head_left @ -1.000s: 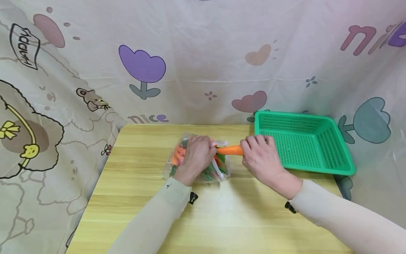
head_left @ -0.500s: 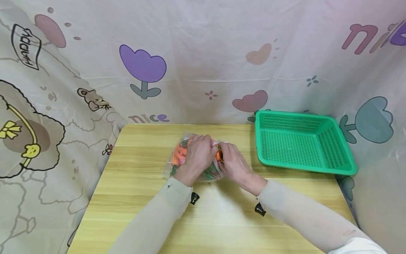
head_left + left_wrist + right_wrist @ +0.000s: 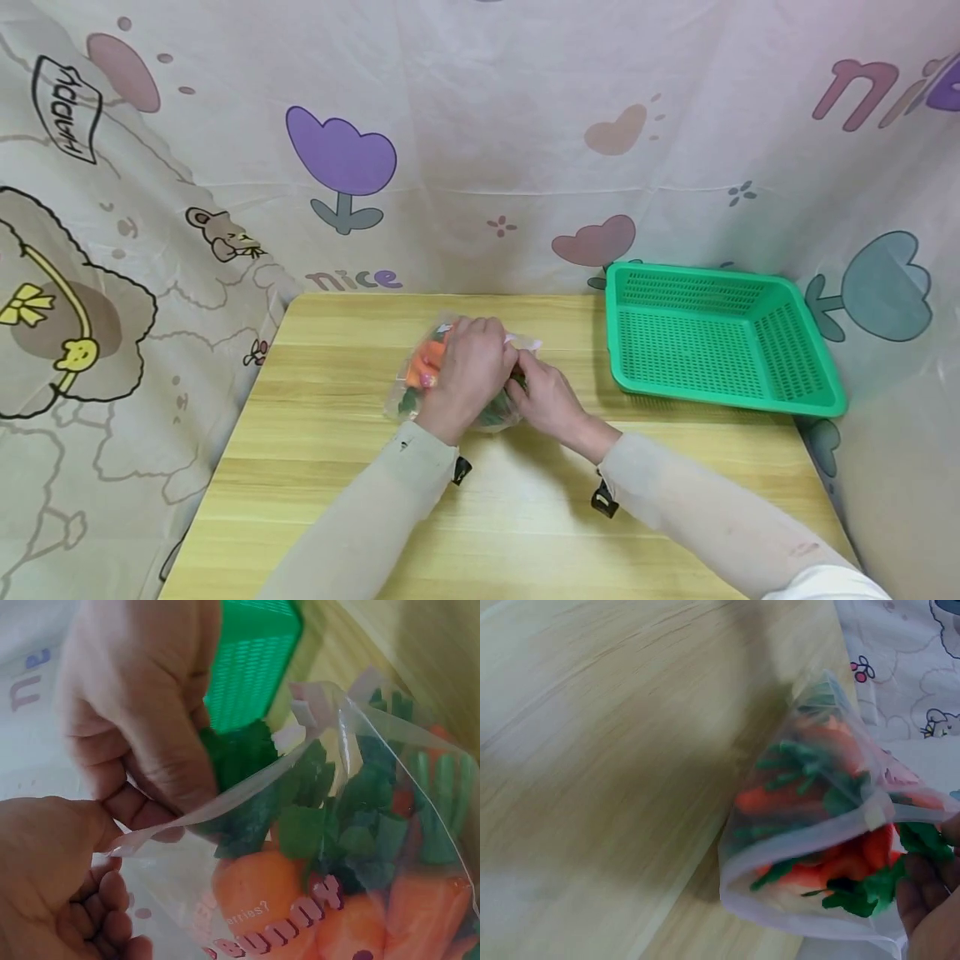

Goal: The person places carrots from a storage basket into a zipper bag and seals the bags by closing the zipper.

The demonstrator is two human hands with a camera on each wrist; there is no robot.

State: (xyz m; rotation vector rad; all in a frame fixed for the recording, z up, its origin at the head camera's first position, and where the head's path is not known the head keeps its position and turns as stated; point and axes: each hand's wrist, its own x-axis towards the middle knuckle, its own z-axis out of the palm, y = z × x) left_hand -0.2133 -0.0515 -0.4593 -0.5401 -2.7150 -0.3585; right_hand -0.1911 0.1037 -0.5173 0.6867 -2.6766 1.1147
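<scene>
A clear zip bag (image 3: 810, 844) holding several toy carrots with green tops lies on the table below both hands. My left hand (image 3: 474, 367) pinches the rim of its mouth, which gapes in the right wrist view. At that opening my right hand (image 3: 553, 398) grips the green top of a carrot (image 3: 255, 889), whose orange body shows inside the bag in the left wrist view. Other carrots (image 3: 424, 915) lie beside it, partly behind printed lettering on the plastic. From the head view, my hands cover most of the bag's mouth.
To the right at the back stands a green plastic basket (image 3: 727, 402) with slotted walls. The wooden table (image 3: 330, 467) meets a printed cloth (image 3: 480, 125) at the back and sides.
My right hand has carried a carrot left from beside the basket into the bag's mouth. My left hand has stayed on the bag's rim. The basket has not moved.
</scene>
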